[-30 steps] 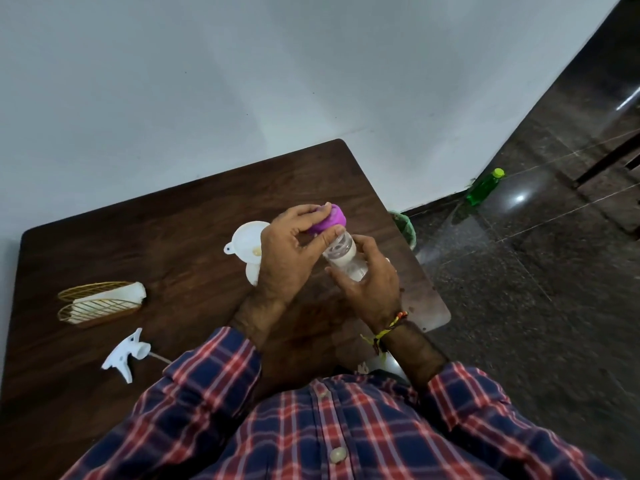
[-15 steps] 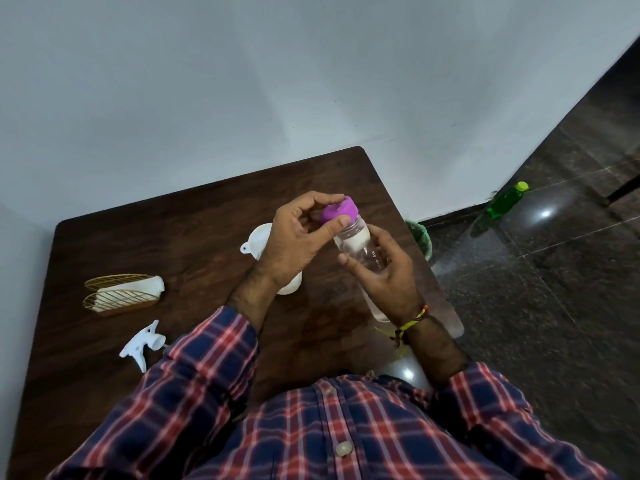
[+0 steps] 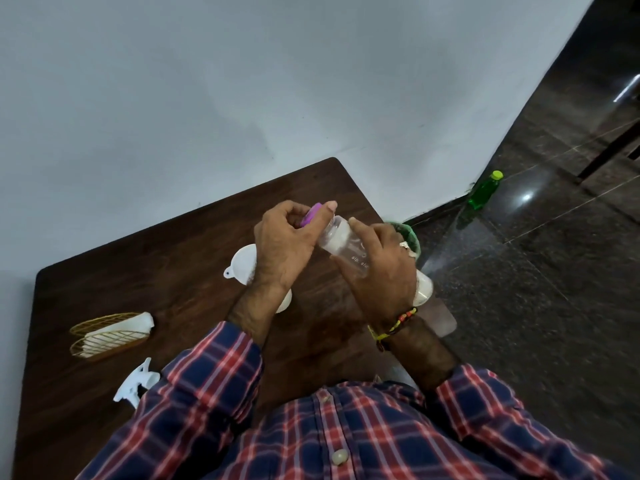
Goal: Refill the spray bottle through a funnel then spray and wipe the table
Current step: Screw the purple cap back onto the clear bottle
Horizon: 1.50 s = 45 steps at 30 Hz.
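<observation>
Bottle (image 3: pixel 346 249), clear plastic, held tilted above right part of dark wooden table (image 3: pixel 180 268), neck pointing far-left. Right hand (image 3: pixel 381 271) wraps fingers round bottle body. Left hand (image 3: pixel 284 247) pinches purple cap (image 3: pixel 310 214) at bottle mouth, thumb and fingers curled on it. White funnel (image 3: pixel 242 266) lies on table under left hand, partly hidden. White spray trigger head (image 3: pixel 135 384) lies near left edge by plaid sleeve. Gold wire holder with white cloth (image 3: pixel 110 332) just beyond it. Green bottle (image 3: pixel 483 192) on floor, far right.
</observation>
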Available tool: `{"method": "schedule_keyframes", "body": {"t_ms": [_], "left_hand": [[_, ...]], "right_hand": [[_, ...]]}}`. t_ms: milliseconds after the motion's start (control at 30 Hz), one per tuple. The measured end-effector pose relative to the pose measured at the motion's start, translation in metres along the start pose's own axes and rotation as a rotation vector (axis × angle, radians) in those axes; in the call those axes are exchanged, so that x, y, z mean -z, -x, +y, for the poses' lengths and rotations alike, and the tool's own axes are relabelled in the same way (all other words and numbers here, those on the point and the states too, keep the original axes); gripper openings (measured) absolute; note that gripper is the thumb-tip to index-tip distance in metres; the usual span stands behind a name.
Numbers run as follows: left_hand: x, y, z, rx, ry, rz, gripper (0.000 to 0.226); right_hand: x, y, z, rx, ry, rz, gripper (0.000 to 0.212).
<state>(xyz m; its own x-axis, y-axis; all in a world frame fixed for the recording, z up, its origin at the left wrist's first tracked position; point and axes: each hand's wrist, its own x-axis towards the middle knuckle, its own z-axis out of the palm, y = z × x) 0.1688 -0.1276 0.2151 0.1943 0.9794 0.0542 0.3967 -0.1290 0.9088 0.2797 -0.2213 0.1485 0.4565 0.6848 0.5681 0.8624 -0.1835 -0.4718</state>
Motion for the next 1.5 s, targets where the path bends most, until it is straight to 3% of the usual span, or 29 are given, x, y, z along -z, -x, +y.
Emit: {"method": "schedule_keyframes", "body": {"t_ms": [100, 200, 300, 400, 500, 600, 767, 1000, 1100, 1267, 1433, 1500], "left_hand": [[-0.005, 0.0, 0.004, 0.069, -0.012, 0.087, 0.051], [-0.005, 0.003, 0.001, 0.024, 0.107, 0.073, 0.043], [0.005, -0.001, -0.008, 0.0, 0.365, -0.139, 0.035], [0.015, -0.006, -0.017, -0.055, 0.399, -0.32, 0.036], [0.021, -0.014, -0.021, -0.095, 0.384, -0.467, 0.035], [0.024, -0.021, -0.023, -0.048, 0.441, -0.583, 0.035], [0.019, -0.016, -0.024, -0.039, 0.561, -0.49, 0.045], [0.018, -0.015, -0.033, -0.04, 0.503, -0.287, 0.046], [0.016, -0.012, -0.034, -0.032, 0.554, -0.247, 0.034], [0.013, -0.012, -0.024, -0.017, 0.508, -0.204, 0.046], [0.017, -0.011, -0.031, -0.002, 0.528, -0.132, 0.036], [0.013, -0.007, -0.023, -0.022, 0.522, -0.142, 0.046]], "right_hand": [[-0.003, 0.005, -0.008, -0.017, 0.084, 0.037, 0.058], [0.004, -0.002, -0.009, -0.065, -0.08, -0.053, 0.061], [0.013, -0.011, -0.001, -0.154, -0.454, -0.245, 0.061], [0.02, -0.016, 0.005, -0.303, -0.888, -0.488, 0.048], [0.021, -0.014, 0.004, -0.339, -1.04, -0.597, 0.034], [0.02, -0.012, 0.0, -0.39, -1.075, -0.605, 0.037], [0.026, -0.022, -0.005, -0.375, -1.079, -0.566, 0.033], [0.022, -0.021, -0.003, -0.371, -1.057, -0.508, 0.032], [0.021, -0.021, -0.003, -0.373, -1.035, -0.495, 0.032], [0.018, -0.021, -0.008, -0.355, -1.032, -0.499, 0.032], [0.022, -0.023, -0.007, -0.318, -0.984, -0.475, 0.033], [0.017, -0.023, -0.011, -0.303, -0.965, -0.469, 0.034]]}}
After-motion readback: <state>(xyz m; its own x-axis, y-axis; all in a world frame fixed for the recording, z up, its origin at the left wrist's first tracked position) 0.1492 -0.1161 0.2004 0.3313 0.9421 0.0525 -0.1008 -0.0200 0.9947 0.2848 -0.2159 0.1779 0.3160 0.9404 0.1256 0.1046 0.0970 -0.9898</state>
